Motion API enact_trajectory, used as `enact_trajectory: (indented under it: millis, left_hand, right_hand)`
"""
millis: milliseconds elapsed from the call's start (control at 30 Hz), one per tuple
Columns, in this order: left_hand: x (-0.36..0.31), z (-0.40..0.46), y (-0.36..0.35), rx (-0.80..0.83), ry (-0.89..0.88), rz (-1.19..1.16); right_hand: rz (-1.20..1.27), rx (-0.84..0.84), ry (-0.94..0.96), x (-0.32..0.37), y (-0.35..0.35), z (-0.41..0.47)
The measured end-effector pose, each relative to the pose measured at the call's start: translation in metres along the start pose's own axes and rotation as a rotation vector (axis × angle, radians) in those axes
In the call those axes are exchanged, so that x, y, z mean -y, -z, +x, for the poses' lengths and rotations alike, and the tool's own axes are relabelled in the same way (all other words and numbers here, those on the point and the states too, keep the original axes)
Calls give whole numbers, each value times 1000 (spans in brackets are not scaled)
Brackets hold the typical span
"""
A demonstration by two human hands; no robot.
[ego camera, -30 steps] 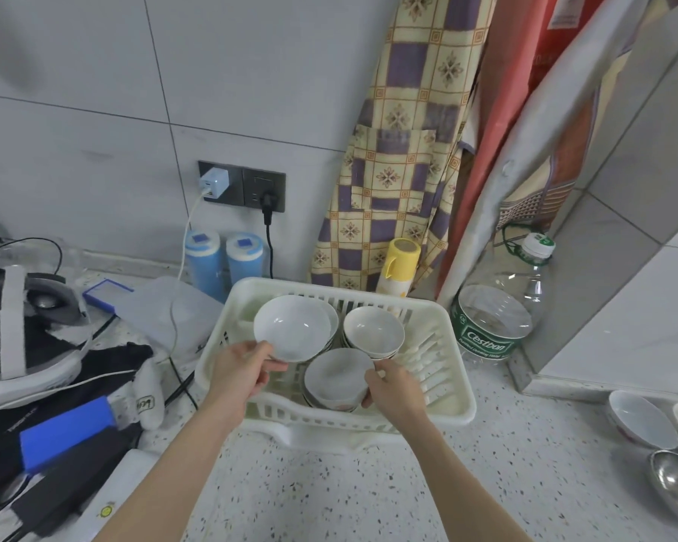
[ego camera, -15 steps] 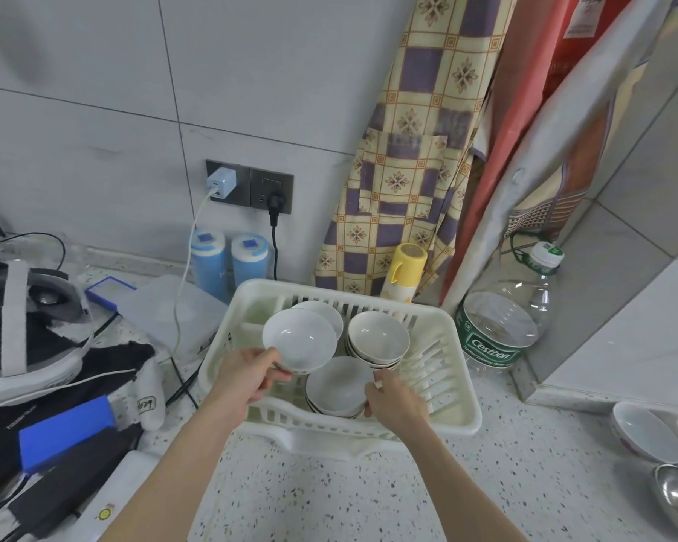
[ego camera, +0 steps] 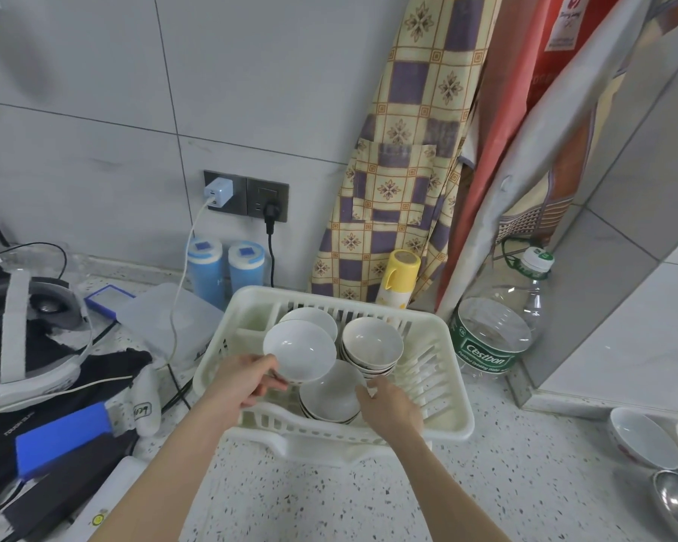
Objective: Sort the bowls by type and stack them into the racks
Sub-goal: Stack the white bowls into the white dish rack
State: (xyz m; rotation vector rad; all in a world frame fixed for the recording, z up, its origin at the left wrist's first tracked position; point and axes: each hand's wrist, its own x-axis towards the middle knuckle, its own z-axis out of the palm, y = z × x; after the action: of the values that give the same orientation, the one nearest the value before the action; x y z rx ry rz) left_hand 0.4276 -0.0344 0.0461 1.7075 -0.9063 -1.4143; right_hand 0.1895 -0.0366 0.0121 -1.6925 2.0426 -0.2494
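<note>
While left hand (ego camera: 243,379) pinches white bowl (ego camera: 299,352) at frame centre, right hand (ego camera: 392,404) curled on lower stack (ego camera: 329,397): seat level, matching type.

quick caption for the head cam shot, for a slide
Left hand holds a white bowl above the dish rack; right hand steadies the front stack.

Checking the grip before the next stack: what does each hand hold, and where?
Left hand pinches a white bowl by its near rim; right hand touches the front stack's rim.
</note>
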Motion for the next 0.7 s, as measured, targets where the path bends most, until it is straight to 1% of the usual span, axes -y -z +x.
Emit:
enact_trajectory:
  millis: [67, 133, 333, 433, 533, 700]
  left_hand:
    - [-2, 0, -1, 9, 5, 24]
    - [-3, 0, -5, 17, 6, 63]
    - [-12, 5, -28, 88, 30, 167]
    - [-12, 7, -40, 134, 40, 207]
    - [-10, 8, -44, 162, 38, 221]
    - [-6, 11, -42, 196, 26, 263]
  right_hand:
    - [100, -84, -16, -1, 2, -3]
    - [179, -119, 0, -2, 4, -6]
    - [409, -39, 51, -5, 12, -11]
    - [453, 10, 83, -6, 16, -14]
    - [518, 46, 72, -9, 19, -13]
    - [455, 57, 32, -8, 18, -11]
